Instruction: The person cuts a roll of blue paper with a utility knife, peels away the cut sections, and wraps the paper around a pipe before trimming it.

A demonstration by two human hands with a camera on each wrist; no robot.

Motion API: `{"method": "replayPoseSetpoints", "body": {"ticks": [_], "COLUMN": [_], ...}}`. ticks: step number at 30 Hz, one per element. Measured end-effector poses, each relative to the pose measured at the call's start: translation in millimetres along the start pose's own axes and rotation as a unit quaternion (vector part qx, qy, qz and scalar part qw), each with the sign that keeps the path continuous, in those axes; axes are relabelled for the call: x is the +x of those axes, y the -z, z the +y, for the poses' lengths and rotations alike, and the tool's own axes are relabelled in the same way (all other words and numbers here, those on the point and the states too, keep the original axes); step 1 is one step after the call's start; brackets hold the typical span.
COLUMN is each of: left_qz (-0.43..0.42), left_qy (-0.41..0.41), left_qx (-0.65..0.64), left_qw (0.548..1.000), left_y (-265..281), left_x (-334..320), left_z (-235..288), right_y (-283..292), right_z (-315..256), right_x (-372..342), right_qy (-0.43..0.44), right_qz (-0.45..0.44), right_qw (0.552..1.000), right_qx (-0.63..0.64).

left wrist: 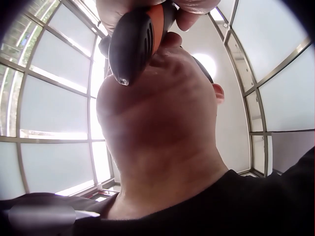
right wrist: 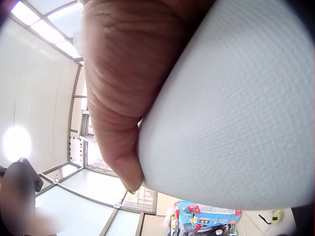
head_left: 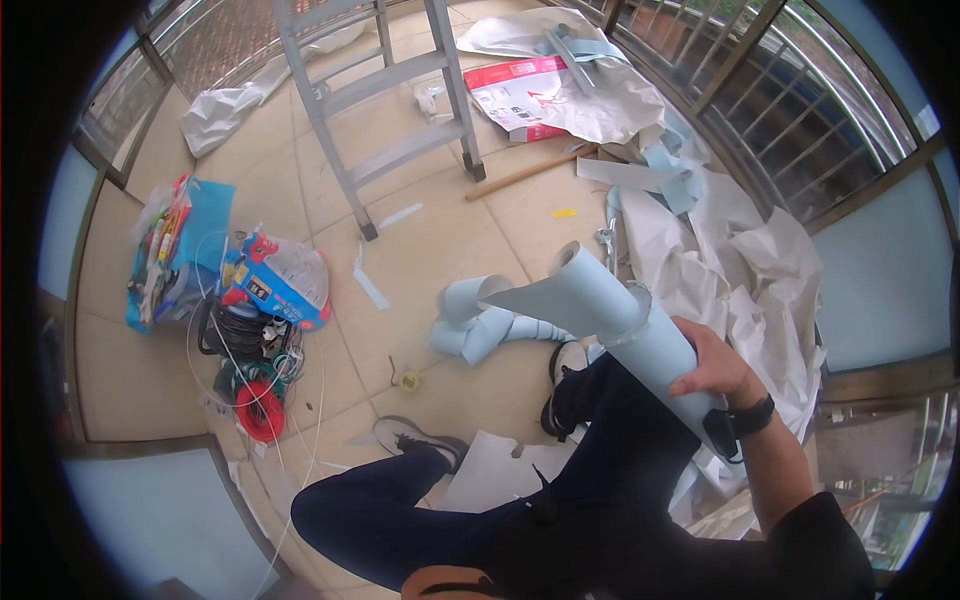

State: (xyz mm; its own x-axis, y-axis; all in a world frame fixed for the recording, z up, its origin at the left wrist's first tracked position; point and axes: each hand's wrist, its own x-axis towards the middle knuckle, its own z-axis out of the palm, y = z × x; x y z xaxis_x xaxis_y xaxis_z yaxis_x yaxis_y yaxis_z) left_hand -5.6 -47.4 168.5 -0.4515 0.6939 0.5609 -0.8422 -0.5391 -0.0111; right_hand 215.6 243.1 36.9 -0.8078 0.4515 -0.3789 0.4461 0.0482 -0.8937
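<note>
My right hand (head_left: 715, 362) grips a pale blue roll of wallpaper-like sheet (head_left: 655, 352), thumb across its top side. The roll slants up and away over my leg, with a loose flap (head_left: 530, 298) at its far end. Close up in the right wrist view, the thumb lies along the textured surface of the roll (right wrist: 231, 123). My left hand (left wrist: 189, 9) is raised close to my face, its fingers around a tool with a black and orange handle (left wrist: 133, 44). Whether it is a knife I cannot tell.
Curled blue strips (head_left: 475, 330) lie on the tiled floor by my shoes. Crumpled white sheeting (head_left: 740, 270) covers the right side. A stepladder (head_left: 390, 80) stands ahead; a wooden stick (head_left: 525, 175) lies beside it. Bags (head_left: 285, 285) and a red cable coil (head_left: 260, 410) sit left.
</note>
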Motion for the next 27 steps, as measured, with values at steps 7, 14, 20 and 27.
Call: {"method": "replayPoseSetpoints", "body": {"ticks": [7,14,20,27], "left_qz": [0.274,0.336,0.308,0.277], "left_qy": [0.047,0.250,0.250,0.243], "left_qx": [0.320,0.509,0.486,0.489], "left_qw": [0.906,0.752,0.779,0.791], "left_y": [129,200,162,139], "left_x": [19,14,30,54], "left_z": [9,-5,8,3], "right_y": [-3,0,1,-11], "right_z": [-12,-11,-4,-17], "right_x": [-1,-5,-2,-4], "right_qy": [-0.008,-0.018,-0.005,-0.010], "right_qz": [-0.009,0.001,0.004,0.018], "right_qw": [1.000,0.999,0.997,0.993], "right_qx": [-0.013,-0.042,-0.071,-0.119]}}
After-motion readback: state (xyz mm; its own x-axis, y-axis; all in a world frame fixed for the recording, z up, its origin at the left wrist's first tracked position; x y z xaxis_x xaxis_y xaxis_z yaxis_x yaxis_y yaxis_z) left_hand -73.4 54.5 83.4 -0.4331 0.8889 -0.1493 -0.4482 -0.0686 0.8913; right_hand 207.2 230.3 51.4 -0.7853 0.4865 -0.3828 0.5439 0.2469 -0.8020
